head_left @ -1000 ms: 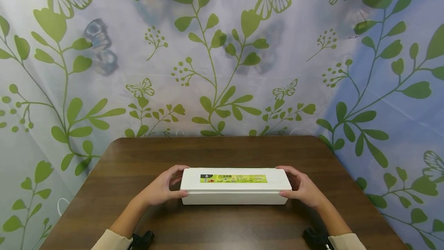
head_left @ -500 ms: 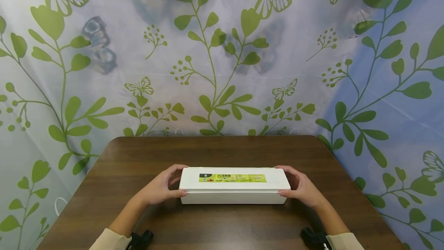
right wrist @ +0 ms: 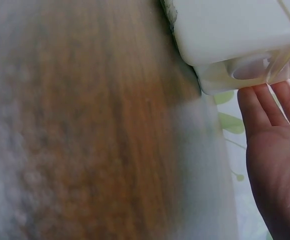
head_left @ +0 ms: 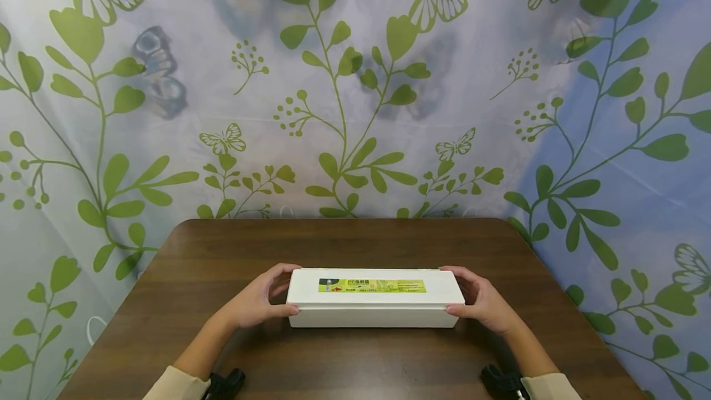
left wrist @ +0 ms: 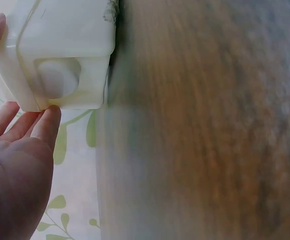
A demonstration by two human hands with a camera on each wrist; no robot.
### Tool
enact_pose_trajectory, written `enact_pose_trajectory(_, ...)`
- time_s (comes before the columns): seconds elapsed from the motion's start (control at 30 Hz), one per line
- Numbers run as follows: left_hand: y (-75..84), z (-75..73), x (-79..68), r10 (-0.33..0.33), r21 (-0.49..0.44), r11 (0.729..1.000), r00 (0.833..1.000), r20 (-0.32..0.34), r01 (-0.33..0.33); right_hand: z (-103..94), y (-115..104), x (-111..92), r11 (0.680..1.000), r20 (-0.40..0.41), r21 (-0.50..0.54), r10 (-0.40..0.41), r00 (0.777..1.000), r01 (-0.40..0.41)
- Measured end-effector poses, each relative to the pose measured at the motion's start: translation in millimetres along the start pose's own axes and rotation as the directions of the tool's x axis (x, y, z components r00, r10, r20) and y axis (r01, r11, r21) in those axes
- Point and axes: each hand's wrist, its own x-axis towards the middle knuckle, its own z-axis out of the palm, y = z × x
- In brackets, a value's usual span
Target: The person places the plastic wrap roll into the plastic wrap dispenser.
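Note:
A long white cling film box (head_left: pixel 373 318) lies crosswise on the wooden table, its lid down. Its top carries a green and yellow label (head_left: pixel 372 286) with printed characters. At the left end my left hand (head_left: pixel 257 301) grips it, thumb on the front face and fingers round the back corner. My right hand (head_left: pixel 489 305) holds the other end the same way. Both wrist views show a round recess in the box's end: in the left one a pale disc (left wrist: pixel 60 79), in the right a similar disc (right wrist: pixel 252 66). The inside of the box is hidden.
The dark brown table (head_left: pixel 355 242) runs back to a hanging cloth (head_left: pixel 355 110) printed with green leaves and butterflies. Black wrist straps (head_left: pixel 224 383) sit just below the cream sleeves (head_left: pixel 176 384).

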Motion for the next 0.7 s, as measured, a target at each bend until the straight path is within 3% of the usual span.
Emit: enact_pose_trajectory(0.7, -3.9, -4.2, -1.3, -0.054, -0.072, 0.996, 0.998, -0.016, 0.053, 1.8, 0.4, 5.9, 1.0, 0.004, -0.016, -0.021, 1.0, 0.022)
